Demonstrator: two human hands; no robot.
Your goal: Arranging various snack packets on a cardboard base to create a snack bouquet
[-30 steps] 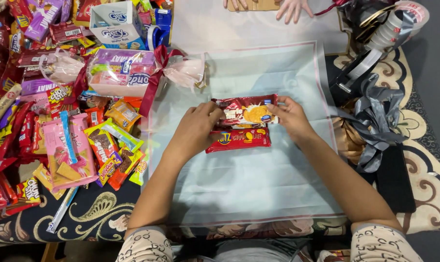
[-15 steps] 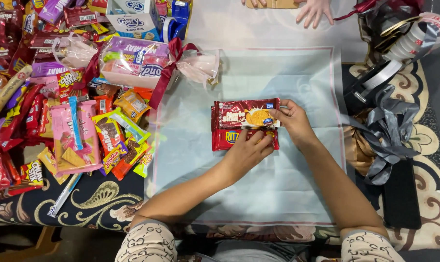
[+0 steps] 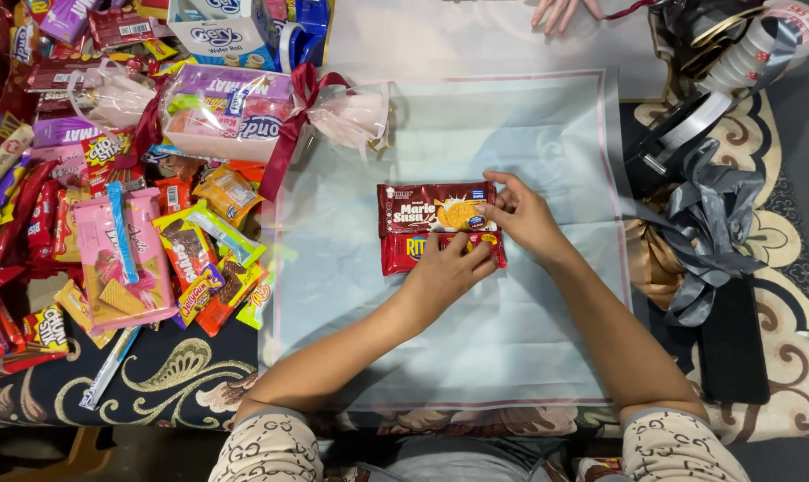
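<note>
Head view, looking straight down: nearest the camera, two bare forearms reach out from patterned sleeves over a pale blue translucent wrapping sheet with a thin pink border [image 3: 476, 339], spread flat on the desk. The left hand [image 3: 447, 270] lies palm down, fingers together and pressed flat on the lower red biscuit packet [image 3: 402, 251], covering its right half. The right hand [image 3: 522, 212] pinches the right end of the upper dark red biscuit packet with a round biscuit picture [image 3: 427, 208], thumb and fingers closed on its edge. The two packets lie lengthwise, touching each other side by side, near the middle of the sheet.

To the left, off the sheet, a heap of small snack packets covers a dark cloth with cream scrolls; a pink wafer packet [image 3: 119, 254] lies among them. Further up on the left, a clear cellophane bundle of snacks tied with a dark red ribbon [image 3: 235, 112] rests partly on the sheet's corner. To the right, a grey satin ribbon bow [image 3: 708, 223] sits beside the sheet, with rolls of ribbon and tape [image 3: 743, 45] beyond it. At the far edge, another person's fingers [image 3: 560, 12] rest on the sheet.
</note>
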